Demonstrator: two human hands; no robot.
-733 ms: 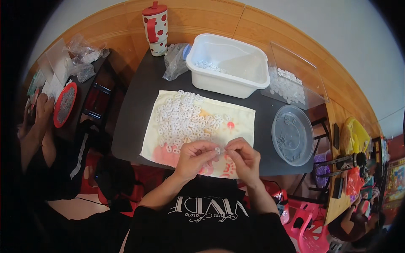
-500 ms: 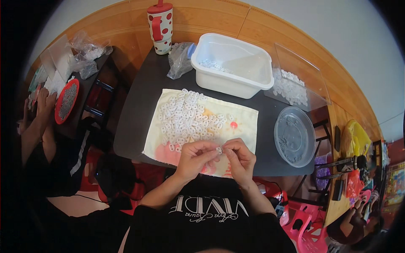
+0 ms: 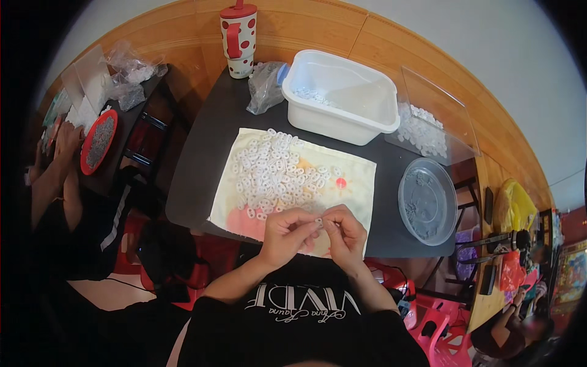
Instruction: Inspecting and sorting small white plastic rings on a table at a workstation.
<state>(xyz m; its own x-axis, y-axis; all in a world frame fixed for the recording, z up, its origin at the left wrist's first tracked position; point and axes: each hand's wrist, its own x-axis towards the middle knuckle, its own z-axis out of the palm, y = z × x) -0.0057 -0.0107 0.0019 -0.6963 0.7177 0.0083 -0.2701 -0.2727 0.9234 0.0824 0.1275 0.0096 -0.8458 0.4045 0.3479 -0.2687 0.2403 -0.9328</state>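
Between my two hands is a small white oval piece with two holes [image 3: 318, 221], held just above the near edge of a cream cloth [image 3: 358, 205]. My left hand [image 3: 285, 237] pinches it between thumb and fingertips. My right hand [image 3: 344, 237] is closed too, its thumb and forefinger pressed together at the piece's right side; whether they grip the piece or some tiny part is too small to tell. A loose pile of the same white two-holed pieces [image 3: 269, 168] covers the cloth's left and middle.
Behind the cloth stands a white tub [image 3: 336, 120] with some white pieces inside. Right of it, a clear box [image 3: 452, 116] holds white round pieces. A clear round dish [image 3: 437, 205] contains small grey bits. A spotted tumbler [image 3: 239, 40] and plastic bag [image 3: 266, 88] stand back left. Another person's hands [image 3: 68, 137] work beside a red dish [image 3: 92, 159].
Both hands remain pinched together at the white piece, with only slight finger movement. The whole view has shifted a little; nothing is visibly let go or picked up.
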